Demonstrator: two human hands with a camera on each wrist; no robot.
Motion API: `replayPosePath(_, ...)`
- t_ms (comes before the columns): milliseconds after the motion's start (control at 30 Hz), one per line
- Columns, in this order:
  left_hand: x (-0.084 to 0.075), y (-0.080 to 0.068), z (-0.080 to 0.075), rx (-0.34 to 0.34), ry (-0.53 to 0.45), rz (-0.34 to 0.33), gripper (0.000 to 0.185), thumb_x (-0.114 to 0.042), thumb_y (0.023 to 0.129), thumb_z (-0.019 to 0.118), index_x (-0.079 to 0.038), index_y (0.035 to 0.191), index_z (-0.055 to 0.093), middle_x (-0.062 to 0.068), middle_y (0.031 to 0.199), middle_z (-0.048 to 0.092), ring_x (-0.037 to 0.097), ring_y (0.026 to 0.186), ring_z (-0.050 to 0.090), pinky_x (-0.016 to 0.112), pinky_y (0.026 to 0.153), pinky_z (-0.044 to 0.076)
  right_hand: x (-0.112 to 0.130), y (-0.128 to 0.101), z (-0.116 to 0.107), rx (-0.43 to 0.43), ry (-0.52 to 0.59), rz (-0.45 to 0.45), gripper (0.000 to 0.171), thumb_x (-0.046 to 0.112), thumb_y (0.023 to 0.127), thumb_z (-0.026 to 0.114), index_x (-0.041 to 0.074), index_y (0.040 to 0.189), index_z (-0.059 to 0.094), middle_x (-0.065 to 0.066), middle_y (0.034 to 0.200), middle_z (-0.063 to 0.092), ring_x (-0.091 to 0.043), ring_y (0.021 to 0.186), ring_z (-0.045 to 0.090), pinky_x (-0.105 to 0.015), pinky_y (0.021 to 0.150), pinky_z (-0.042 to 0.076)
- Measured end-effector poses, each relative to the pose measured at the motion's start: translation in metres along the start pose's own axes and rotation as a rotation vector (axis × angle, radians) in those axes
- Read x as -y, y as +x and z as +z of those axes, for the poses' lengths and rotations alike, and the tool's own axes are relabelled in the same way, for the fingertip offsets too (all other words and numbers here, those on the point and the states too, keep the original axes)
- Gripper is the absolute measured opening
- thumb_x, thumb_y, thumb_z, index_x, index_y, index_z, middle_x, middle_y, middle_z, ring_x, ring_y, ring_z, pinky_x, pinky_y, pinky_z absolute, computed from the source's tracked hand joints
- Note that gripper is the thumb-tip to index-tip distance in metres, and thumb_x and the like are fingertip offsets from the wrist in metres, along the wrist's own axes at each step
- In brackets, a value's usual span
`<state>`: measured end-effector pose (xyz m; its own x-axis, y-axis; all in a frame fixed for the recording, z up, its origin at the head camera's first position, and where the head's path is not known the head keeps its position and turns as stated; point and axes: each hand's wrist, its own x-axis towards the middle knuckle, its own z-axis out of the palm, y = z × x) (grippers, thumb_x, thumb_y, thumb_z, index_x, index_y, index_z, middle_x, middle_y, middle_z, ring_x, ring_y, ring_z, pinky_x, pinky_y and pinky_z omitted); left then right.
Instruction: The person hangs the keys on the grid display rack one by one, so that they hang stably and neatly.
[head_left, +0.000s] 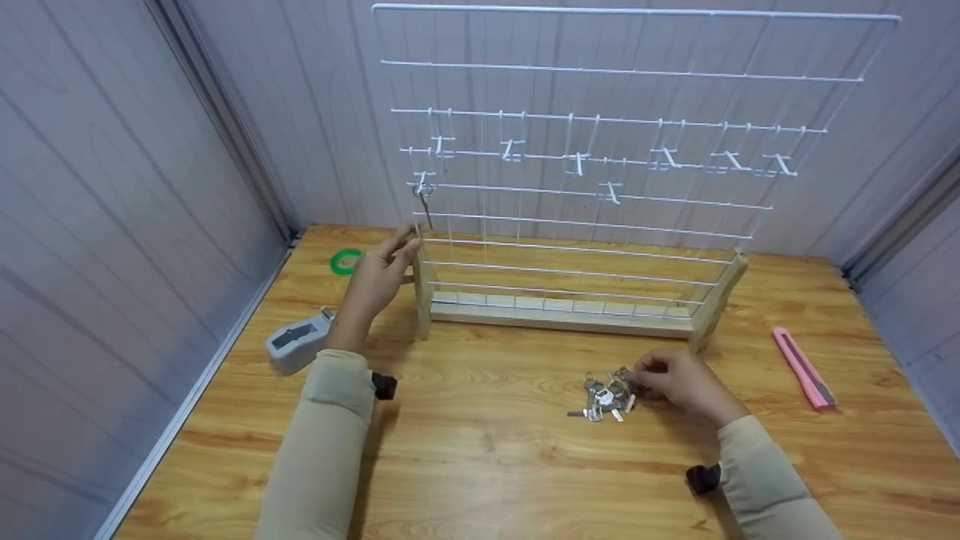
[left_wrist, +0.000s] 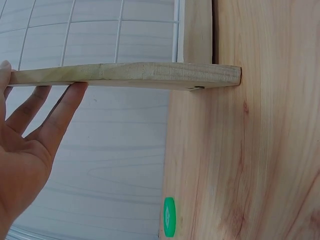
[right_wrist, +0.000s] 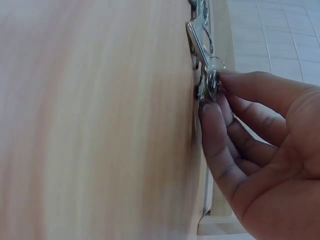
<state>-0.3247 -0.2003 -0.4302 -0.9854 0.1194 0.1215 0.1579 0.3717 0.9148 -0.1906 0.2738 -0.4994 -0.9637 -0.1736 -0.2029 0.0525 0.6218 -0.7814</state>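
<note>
A white wire grid rack with a wooden base point(head_left: 562, 319) stands on the table, several white hooks point(head_left: 579, 163) fixed to its wires. One key point(head_left: 427, 210) hangs by its ring from the lowest left hook. My left hand point(head_left: 379, 274) holds the rack's left wooden side piece point(left_wrist: 125, 71), thumb on one face and fingertips on the other. In front of the rack lies a pile of metal keys point(head_left: 600, 399) with rings. At the pile's right edge my right hand point(head_left: 686, 384) pinches a key point(right_wrist: 212, 85) between thumb and fingers; part of it is hidden.
To the left are a grey tape dispenser point(head_left: 289, 349) and a green tape roll point(head_left: 335, 262). A pink utility knife point(head_left: 801, 367) lies on the right of the wooden table point(head_left: 480, 480). Panelled walls point(head_left: 315, 90) close in the back and sides.
</note>
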Motion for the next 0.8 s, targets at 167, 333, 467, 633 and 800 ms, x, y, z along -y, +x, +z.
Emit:
replayPosePath(167,0.002,0.000,-0.001,0.008,-0.011,0.012,0.059,-0.058,0.107,0.057,-0.039,0.162,0.046,0.015,0.162,0.053,0.037,0.143,0.060,0.052,0.105,0.065,0.010,0.002,0.000,-0.084,-0.026,-0.035,0.022,0.025,0.104,0.073,0.004,0.111,0.078,-0.012,0.105,0.079,-0.013,0.088,0.068,-0.019,0.070,0.059)
replayPosePath(333,0.000,-0.001,0.000,0.008,-0.021,0.021,0.055,-0.055,0.108,0.057,-0.039,0.160,0.049,0.013,0.163,0.053,0.037,0.143,0.061,0.048,0.103,0.066,0.024,0.001,0.004,-0.141,0.065,-0.099,0.023,0.024,0.105,0.071,0.003,0.114,0.076,-0.014,0.108,0.079,-0.018,0.092,0.072,-0.024,0.078,0.065)
replayPosePath(467,-0.002,0.000,0.000,0.004,-0.016,0.022,0.052,-0.052,0.109,0.057,-0.038,0.159,0.051,0.013,0.163,0.053,0.037,0.141,0.063,0.046,0.101,0.067,0.041,0.001,0.008,-0.172,0.202,-0.171,0.023,0.021,0.105,0.072,0.000,0.114,0.075,-0.017,0.110,0.077,-0.020,0.095,0.076,-0.026,0.085,0.068)
replayPosePath(633,-0.001,0.000,0.000,0.001,-0.016,0.021,0.053,-0.050,0.110,0.057,-0.036,0.161,0.050,0.013,0.164,0.053,0.038,0.142,0.061,0.046,0.102,0.067,0.071,0.005,0.014,-0.210,0.267,-0.255,0.025,0.023,0.106,0.070,0.000,0.116,0.075,-0.017,0.112,0.077,-0.018,0.099,0.076,-0.024,0.085,0.068)
replayPosePath(800,0.001,0.000,-0.001,0.004,-0.022,0.018,0.056,-0.052,0.109,0.057,-0.036,0.161,0.048,0.013,0.164,0.052,0.038,0.144,0.060,0.047,0.103,0.066,0.110,0.011,0.019,-0.225,0.265,-0.302,0.029,0.026,0.108,0.067,0.001,0.121,0.075,-0.016,0.114,0.078,-0.017,0.101,0.076,-0.025,0.086,0.068)
